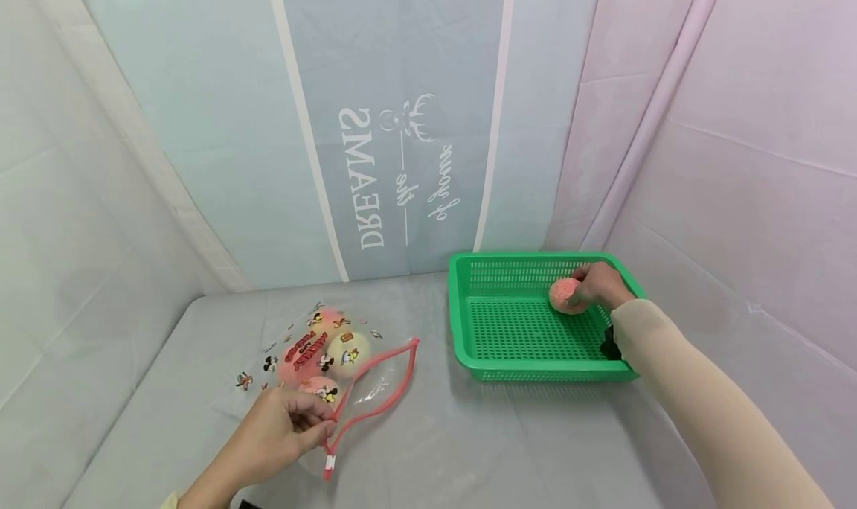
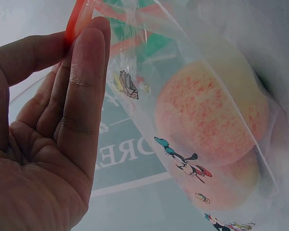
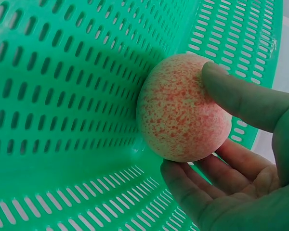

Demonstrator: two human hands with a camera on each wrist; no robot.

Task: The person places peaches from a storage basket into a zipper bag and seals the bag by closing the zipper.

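Observation:
My right hand (image 1: pixel 599 286) grips a round, pink-speckled peach (image 3: pixel 183 108) between thumb and fingers, inside the green plastic basket (image 1: pixel 542 364). In the right wrist view the peach is close to the slotted basket wall. My left hand (image 1: pixel 284 431) pinches the red zip edge of a clear zip bag (image 1: pixel 375 390) printed with cartoon figures. The mouth of the bag gapes toward the basket. Several round fruits lie inside the bag, among them a pale yellow one (image 1: pixel 350 353) and a speckled peach (image 2: pixel 212 113) seen through the plastic in the left wrist view.
The basket stands at the right of the grey-covered table (image 1: pixel 428 449), near the back wall. A blue-grey cloth (image 1: pixel 415 62) with mirrored lettering hangs behind. Pale fabric walls (image 1: pixel 750 159) close in both sides. A white slider (image 1: pixel 330 462) sits at the near end of the zip.

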